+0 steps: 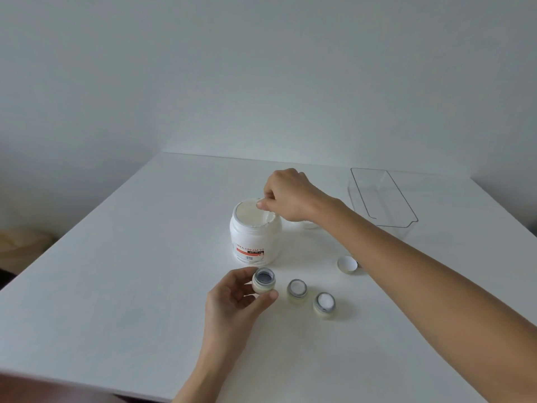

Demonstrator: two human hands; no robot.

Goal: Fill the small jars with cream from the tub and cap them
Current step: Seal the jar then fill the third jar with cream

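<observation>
An open white cream tub [253, 237] with a red-lettered label stands mid-table. Over its rim my right hand [286, 196] pinches a thin tool whose lower end dips into the cream; the tool is mostly hidden by my fingers. My left hand [232, 301] grips a small pale jar [263, 281], uncapped, its inside looking dark. To its right stand two more uncapped small jars [297, 290] [324, 305], both showing white cream inside. A loose white cap [347, 264] lies upside down near my right forearm.
A clear plastic tray [383, 199] sits at the back right of the white table [130, 271]. A small white object [311, 226] shows partly behind my right wrist. The table's near edge runs along the bottom left.
</observation>
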